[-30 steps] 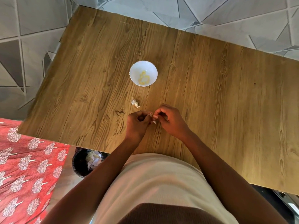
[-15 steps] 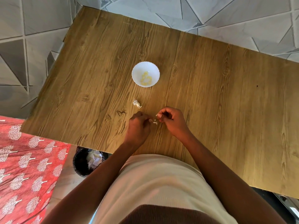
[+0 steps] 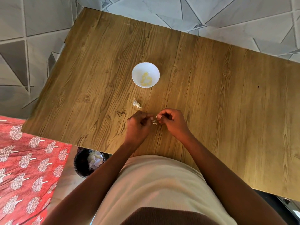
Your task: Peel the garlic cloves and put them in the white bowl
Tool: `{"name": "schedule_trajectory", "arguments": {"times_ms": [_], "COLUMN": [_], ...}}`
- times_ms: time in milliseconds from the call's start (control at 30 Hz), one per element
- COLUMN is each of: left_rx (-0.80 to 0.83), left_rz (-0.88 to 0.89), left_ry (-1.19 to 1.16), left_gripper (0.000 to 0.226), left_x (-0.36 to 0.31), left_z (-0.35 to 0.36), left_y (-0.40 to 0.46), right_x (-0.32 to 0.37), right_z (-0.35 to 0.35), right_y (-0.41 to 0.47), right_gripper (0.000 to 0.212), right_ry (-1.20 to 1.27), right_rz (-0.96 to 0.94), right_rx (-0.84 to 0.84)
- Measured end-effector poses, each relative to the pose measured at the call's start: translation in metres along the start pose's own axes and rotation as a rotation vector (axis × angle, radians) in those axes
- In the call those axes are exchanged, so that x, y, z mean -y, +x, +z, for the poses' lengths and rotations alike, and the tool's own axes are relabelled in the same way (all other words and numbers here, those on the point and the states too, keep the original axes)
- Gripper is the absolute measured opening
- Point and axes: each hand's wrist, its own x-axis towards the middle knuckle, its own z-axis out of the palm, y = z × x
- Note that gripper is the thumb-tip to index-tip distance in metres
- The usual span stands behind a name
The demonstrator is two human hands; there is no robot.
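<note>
change: since the earlier frames both hands had parted a little, and a scrap of pale skin [image 3: 155, 122] showed in the gap between them; the bowl and the loose peel had not moved.
left hand: left hand [image 3: 138, 125] hovered just over the bench [image 3: 227, 95], fingers [image 3: 146, 115] curled inward toward the right hand; whatever they pinched was too small to make out.
right hand: right hand [image 3: 172, 121] sat close beside the left, fingers curled, thumb and forefinger pinching at the pale skin.
garlic clove: being worked between the two hands, mostly hidden by the fingertips.
white bowl: white bowl [image 3: 135, 73] stood on the bench beyond the hands, well apart from them, with several yellowish peeled cloves [image 3: 146, 79] in its bottom.
loose peel: a crumpled piece of peel [image 3: 136, 104] lay on the bench between bowl and left hand.
floor: a dark bin [image 3: 81, 164] with pale scraps stood below the bench edge, beside a red patterned cloth [image 3: 24, 168].
</note>
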Motion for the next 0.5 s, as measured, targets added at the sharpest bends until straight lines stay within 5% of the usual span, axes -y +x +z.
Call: {"name": "schedule_trajectory", "arguments": {"times_ms": [500], "left_rx": [-0.041], "left_rz": [0.071], "left_ry": [0.051], "left_gripper": [0.018], "left_x": [0.0058], "left_z": [0.0077], "left_y": [-0.0034], "right_x": [0.0014], "right_z": [0.0063], "right_y": [0.0025], "right_gripper": [0.012], "right_ry": [-0.148], "right_rz": [-0.045], "right_rx": [0.013]}}
